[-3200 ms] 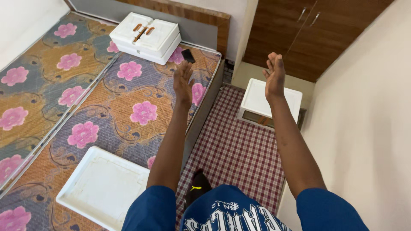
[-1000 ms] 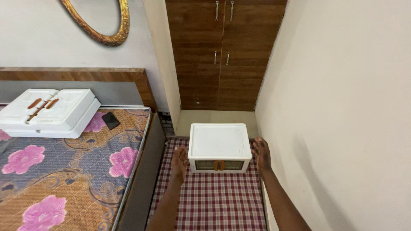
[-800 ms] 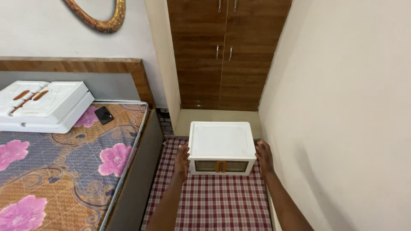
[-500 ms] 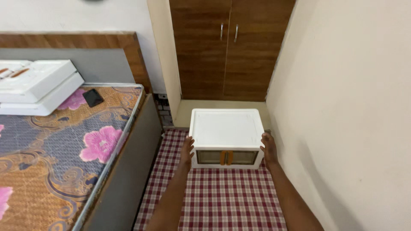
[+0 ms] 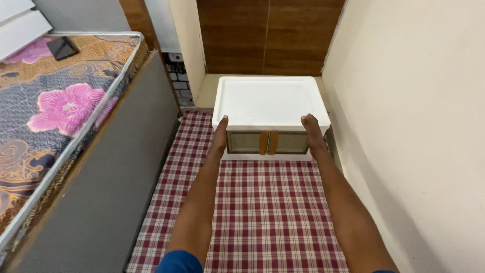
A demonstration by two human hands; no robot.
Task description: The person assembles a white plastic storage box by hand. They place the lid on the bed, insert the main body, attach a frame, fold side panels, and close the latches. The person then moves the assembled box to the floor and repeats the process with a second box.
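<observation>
On checked mat (image 5: 262,212), both hands (image 5: 220,135) gripping boxy white plastic cabinet (image 5: 270,101)

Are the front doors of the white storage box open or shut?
Shut. The white storage box shows both front panels flush, orange handles meeting at the middle. The left hand and right hand grip its sides.

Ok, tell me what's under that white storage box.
The white storage box sits on a red checked mat, held by the left hand and right hand. The patch beneath is covered.
</observation>
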